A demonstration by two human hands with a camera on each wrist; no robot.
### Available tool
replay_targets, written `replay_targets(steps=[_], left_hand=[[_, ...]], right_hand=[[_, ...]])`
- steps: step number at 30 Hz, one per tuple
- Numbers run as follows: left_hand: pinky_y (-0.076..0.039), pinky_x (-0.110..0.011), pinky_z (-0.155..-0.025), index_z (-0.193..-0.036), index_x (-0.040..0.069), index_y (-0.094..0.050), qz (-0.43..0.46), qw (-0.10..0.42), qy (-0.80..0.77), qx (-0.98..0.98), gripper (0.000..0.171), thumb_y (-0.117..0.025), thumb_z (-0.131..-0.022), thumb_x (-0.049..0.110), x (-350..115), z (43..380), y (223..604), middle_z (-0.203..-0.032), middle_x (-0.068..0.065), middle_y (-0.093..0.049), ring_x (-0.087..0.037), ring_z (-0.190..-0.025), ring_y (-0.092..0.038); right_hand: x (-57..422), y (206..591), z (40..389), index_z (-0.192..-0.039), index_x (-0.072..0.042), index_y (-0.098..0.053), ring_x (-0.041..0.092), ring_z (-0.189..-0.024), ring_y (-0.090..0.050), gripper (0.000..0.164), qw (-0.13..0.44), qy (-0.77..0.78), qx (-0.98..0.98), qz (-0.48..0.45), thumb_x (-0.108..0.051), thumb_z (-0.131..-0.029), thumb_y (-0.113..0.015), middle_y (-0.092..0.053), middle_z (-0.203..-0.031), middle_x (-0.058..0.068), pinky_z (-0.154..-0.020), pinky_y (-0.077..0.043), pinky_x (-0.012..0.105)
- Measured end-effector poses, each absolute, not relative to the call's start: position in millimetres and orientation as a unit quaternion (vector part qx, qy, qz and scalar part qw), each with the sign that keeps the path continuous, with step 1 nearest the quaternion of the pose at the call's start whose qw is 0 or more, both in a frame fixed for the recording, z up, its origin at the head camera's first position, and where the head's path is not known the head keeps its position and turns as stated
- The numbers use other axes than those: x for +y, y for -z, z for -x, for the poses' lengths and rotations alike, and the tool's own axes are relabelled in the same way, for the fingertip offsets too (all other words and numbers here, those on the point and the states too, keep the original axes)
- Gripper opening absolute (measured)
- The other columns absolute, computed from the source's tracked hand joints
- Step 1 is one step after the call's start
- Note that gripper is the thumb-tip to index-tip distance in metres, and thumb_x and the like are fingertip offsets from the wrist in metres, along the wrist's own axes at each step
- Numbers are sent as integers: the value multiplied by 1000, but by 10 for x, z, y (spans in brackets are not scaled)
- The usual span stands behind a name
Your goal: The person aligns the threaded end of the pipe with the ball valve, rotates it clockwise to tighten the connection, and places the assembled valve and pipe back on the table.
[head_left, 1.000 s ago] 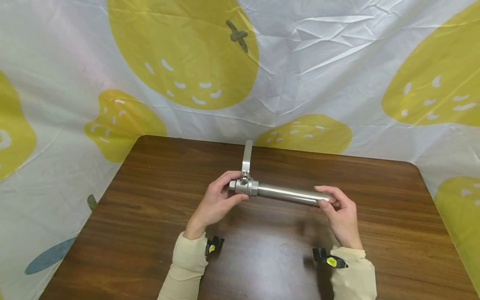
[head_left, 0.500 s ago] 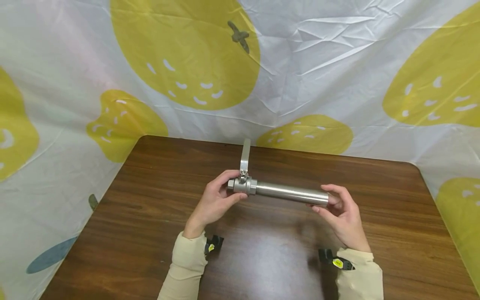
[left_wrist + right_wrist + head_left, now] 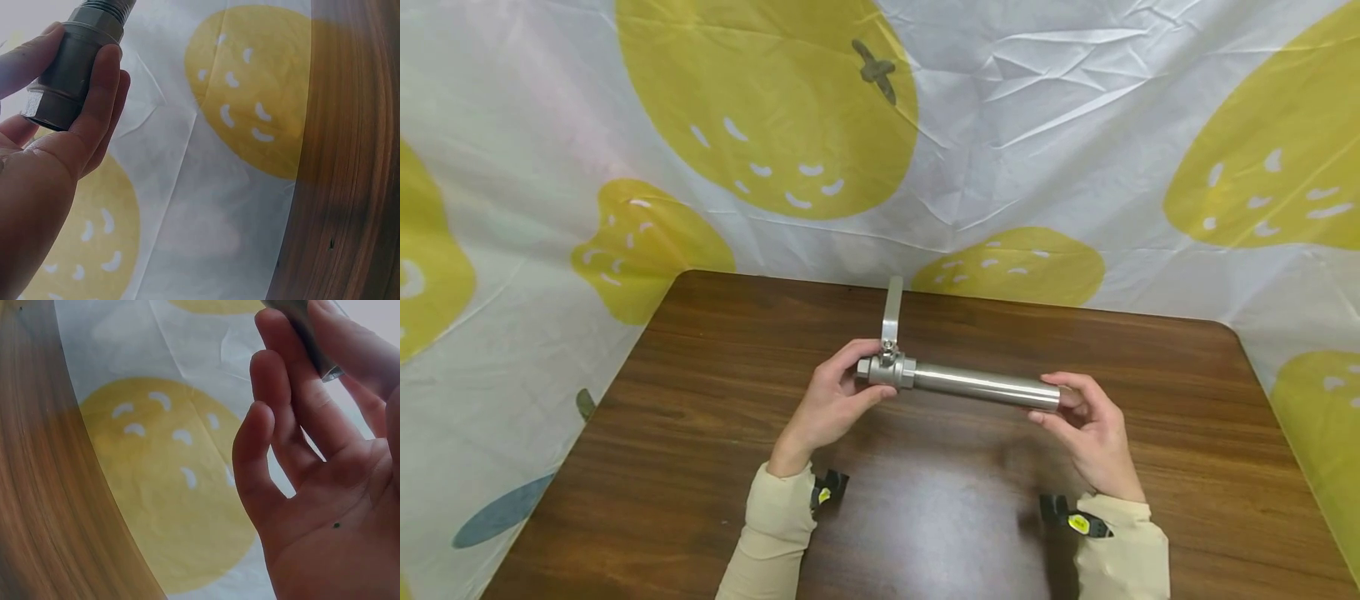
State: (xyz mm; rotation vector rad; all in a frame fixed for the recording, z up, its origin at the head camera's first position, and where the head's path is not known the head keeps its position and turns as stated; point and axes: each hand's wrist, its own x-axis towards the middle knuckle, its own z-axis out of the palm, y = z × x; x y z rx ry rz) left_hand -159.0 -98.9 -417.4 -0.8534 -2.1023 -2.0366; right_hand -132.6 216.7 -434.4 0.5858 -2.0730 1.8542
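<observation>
My left hand (image 3: 831,408) grips the body of a steel ball valve (image 3: 887,372), thumb on its near side and fingers behind. The valve's flat lever handle (image 3: 892,312) points away toward the back of the table. A smooth metal pipe (image 3: 977,384) joins the valve's right side and runs rightward; screw threads (image 3: 112,6) show at the joint in the left wrist view. My right hand (image 3: 1093,437) holds the pipe's free end between thumb and fingers. In the right wrist view, the ring and little fingers stay off the pipe (image 3: 315,344). Both parts are held over the table.
A brown wood-grain table (image 3: 700,400) with rounded corners lies beneath. Behind it and along the sides hangs a white cloth (image 3: 1037,125) printed with yellow fruit. Each wrist wears a small black camera, such as the right wrist camera (image 3: 1054,508).
My right hand has shifted outward to the right along the pipe, and its thumb has moved from the pipe's top to its near lower side. My left hand and the valve barely move.
</observation>
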Motion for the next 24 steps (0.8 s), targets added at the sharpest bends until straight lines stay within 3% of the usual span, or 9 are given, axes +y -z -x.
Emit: replay_targets(steps=[5,8,18,24], left_hand=[[-49,-21,-79,-116,2,-51,278,47,666,-691,50,-68,-71,-10,-985,1588,4166,-114,-12,-51,-16,-97,-51],[-49,-20,-79,-116,2,-51,279,47,666,-690,50,-68,-71,-10,-984,1589,4167,-114,-11,-51,-17,-96,-51],[-49,-21,-78,-116,1,-50,282,51,669,-686,49,-69,-71,-8,-975,1586,4173,-113,-12,-51,-16,-96,-51],[-50,-22,-79,-116,1,-50,283,49,670,-684,49,-70,-72,-5,-963,1583,4176,-114,-12,-51,-17,-98,-51]], right_hand=[[2128,4294,1331,-108,15,-49,20,-101,-56,48,146,-685,-672,-241,29,-63,-61,-57,-111,22,-79,-48,20],[2099,4258,1331,-106,19,-48,27,-108,-52,49,150,-703,-645,-261,32,-61,-59,-50,-114,30,-85,-47,22],[2141,4308,1336,-109,15,-50,14,-92,-59,48,157,-684,-678,-219,27,-64,-61,-60,-106,13,-79,-49,17],[2177,4348,1332,-112,11,-51,10,-91,-58,48,154,-672,-703,-177,21,-67,-65,-61,-107,6,-78,-48,15]])
